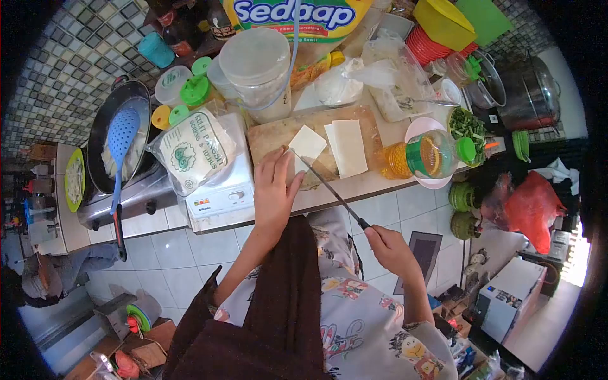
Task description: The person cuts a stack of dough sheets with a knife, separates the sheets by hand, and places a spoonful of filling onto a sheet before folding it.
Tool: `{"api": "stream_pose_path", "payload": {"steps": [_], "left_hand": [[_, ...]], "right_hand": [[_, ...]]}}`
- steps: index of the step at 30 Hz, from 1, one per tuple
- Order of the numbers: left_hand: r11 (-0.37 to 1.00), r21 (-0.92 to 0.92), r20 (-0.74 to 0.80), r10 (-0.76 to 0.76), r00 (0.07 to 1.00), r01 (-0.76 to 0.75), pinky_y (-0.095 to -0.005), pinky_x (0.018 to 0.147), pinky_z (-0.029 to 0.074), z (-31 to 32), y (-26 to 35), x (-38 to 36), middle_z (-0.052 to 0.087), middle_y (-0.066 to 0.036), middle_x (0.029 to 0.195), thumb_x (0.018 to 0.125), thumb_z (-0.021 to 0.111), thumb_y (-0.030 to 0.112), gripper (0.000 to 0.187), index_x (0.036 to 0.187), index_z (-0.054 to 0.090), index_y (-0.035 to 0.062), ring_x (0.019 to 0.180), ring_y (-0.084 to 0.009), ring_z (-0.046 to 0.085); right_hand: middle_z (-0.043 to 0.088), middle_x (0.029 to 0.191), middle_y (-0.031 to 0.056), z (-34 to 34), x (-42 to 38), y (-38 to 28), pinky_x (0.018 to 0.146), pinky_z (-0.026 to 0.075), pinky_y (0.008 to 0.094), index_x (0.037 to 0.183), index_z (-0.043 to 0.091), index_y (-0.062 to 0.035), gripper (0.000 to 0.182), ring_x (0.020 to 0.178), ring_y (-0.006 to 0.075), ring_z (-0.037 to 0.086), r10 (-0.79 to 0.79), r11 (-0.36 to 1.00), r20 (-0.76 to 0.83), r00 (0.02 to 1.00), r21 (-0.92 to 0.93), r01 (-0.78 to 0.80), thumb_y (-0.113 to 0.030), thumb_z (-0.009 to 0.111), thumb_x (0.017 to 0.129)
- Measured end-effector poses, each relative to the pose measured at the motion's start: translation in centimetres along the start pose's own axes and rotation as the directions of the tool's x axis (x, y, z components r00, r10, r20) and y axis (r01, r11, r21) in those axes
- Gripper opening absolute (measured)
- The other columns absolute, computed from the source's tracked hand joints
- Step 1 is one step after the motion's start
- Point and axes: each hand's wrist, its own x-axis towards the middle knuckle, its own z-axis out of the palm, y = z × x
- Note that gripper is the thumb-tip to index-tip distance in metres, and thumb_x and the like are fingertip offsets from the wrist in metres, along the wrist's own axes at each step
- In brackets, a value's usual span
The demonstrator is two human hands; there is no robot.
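Observation:
My right hand (391, 250) is closed round the black handle of a long knife (335, 195). The blade slants up and left across the wooden cutting board (266, 133), its tip close to my left fingertips. My left hand (273, 183) lies with its fingers stretched out over the board's left part, nothing gripped in it. Right at those fingertips is a pale square wrapper (308, 142), and the blade overlaps its lower edge. To the right lies a stack of pale wrapper sheets (350, 149), slightly fanned. A bag of wonton wrappers (195, 152) rests left of the board.
An oil bottle (430, 155) stands over a pink plate (423, 125) on the right, near chopped greens (467, 130). A wok (100, 152) with a blue slotted spatula (123, 136) sits on the left stove. A lidded plastic tub (256, 69) stands behind the board. Another person (47, 275) is far left.

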Motion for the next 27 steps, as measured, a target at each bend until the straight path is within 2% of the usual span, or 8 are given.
{"api": "stream_pose_path", "payload": {"steps": [3, 5, 8, 15, 17, 20, 24, 27], "left_hand": [[0.993, 0.103, -0.005, 0.067, 0.998, -0.066, -0.0386, 0.085, 0.038, -0.1, 0.0, 0.2, 0.049, -0.014, 0.107, 0.071, 0.064, 0.014, 0.044, 0.11, 0.048, 0.0005, 0.1, -0.0311, 0.044], [0.994, 0.102, 0.018, 0.039, 0.999, -0.041, -0.04, 0.083, 0.037, -0.2, 0.0, 0.3, 0.049, -0.016, 0.104, 0.07, 0.065, 0.014, 0.046, 0.11, 0.048, -0.0007, 0.097, -0.0324, 0.043], [0.994, 0.097, 0.021, 0.038, 0.999, -0.04, -0.0414, 0.082, 0.035, -0.4, 0.0, 0.6, 0.049, -0.016, 0.101, 0.07, 0.065, 0.014, 0.048, 0.111, 0.046, -0.0015, 0.095, -0.0342, 0.041], [0.998, 0.01, 0.098, -0.066, 0.993, 0.066, -0.0389, 0.082, 0.036, -0.6, 0.1, 1.5, 0.047, -0.013, 0.091, 0.072, 0.062, 0.011, 0.045, 0.113, 0.046, 0.0028, 0.093, -0.0305, 0.043], [0.984, -0.155, 0.089, -0.071, 0.994, 0.084, -0.0348, 0.073, 0.042, 0.0, -0.6, 1.5, 0.048, -0.013, 0.087, 0.073, 0.06, 0.006, 0.04, 0.112, 0.048, 0.0028, 0.082, -0.0257, 0.05], [0.963, -0.258, 0.053, -0.073, 0.996, 0.084, -0.0299, 0.064, 0.045, -0.2, -0.3, 1.9, 0.05, -0.012, 0.082, 0.075, 0.058, 0.001, 0.032, 0.106, 0.051, 0.0009, 0.071, -0.0204, 0.054], [0.934, -0.343, 0.073, -0.077, 0.994, 0.098, -0.0281, 0.061, 0.045, -0.9, -0.4, 2.9, 0.051, -0.01, 0.08, 0.076, 0.057, 0.0, 0.025, 0.1, 0.055, 0.0001, 0.069, -0.0177, 0.055], [0.941, -0.338, -0.054, -0.027, 0.998, 0.007, -0.0281, 0.06, 0.045, -0.5, -0.5, 4.2, 0.053, -0.01, 0.082, 0.076, 0.057, 0.0, 0.021, 0.097, 0.055, 0.0003, 0.07, -0.0172, 0.056]], "right_hand": [[0.046, 0.057, 0.0188, 0.3, -0.4, 0.1, 0.052, 0.038, 0.0338, 0.072, 0.048, 0.0036, 0.038, 0.05, 0.0274, 0.041, -0.006, 1.0, -0.018, 1.0, 0.025, 0.007, -0.03, 0.042, 0.089], [0.043, 0.052, 0.0114, 0.5, -0.8, 0.0, 0.048, 0.037, 0.0309, 0.07, 0.046, 0.0022, 0.038, 0.047, 0.017, 0.041, 0.014, 0.982, -0.064, 0.998, 0.186, -0.002, -0.03, 0.042, 0.089], [0.04, 0.05, 0.0046, 0.7, -1.0, 0.8, 0.044, 0.035, 0.0285, 0.068, 0.046, 0.0003, 0.037, 0.047, 0.0111, 0.039, 0.111, 0.955, -0.111, 0.988, 0.288, -0.075, -0.029, 0.041, 0.09], [0.039, 0.049, 0.0004, 1.3, -0.8, 1.0, 0.041, 0.031, 0.0253, 0.065, 0.045, -0.0021, 0.038, 0.044, 0.0083, 0.035, 0.151, 0.915, -0.117, 0.982, 0.391, -0.094, -0.03, 0.04, 0.091], [0.038, 0.049, -0.0011, 1.7, -0.7, 1.1, 0.04, 0.03, 0.0242, 0.064, 0.044, -0.0027, 0.039, 0.043, 0.0071, 0.035, 0.068, 0.926, -0.173, 0.983, 0.378, 0.002, -0.031, 0.04, 0.091], [0.038, 0.048, -0.0016, 1.7, -0.8, 0.4, 0.04, 0.029, 0.0241, 0.064, 0.043, -0.0027, 0.039, 0.043, 0.0068, 0.035, 0.101, 0.91, -0.154, 0.983, 0.414, -0.028, -0.031, 0.04, 0.091], [0.037, 0.048, -0.0016, 1.7, -0.9, 0.3, 0.04, 0.029, 0.024, 0.063, 0.042, -0.0029, 0.04, 0.043, 0.0069, 0.034, 0.128, 0.879, -0.146, 0.981, 0.475, -0.044, -0.031, 0.04, 0.091], [0.037, 0.048, -0.0023, 1.9, -0.7, 1.1, 0.039, 0.028, 0.0231, 0.063, 0.043, -0.0038, 0.04, 0.042, 0.006, 0.034, 0.109, 0.903, -0.237, 0.965, 0.429, 0.003, -0.032, 0.04, 0.091]]}}
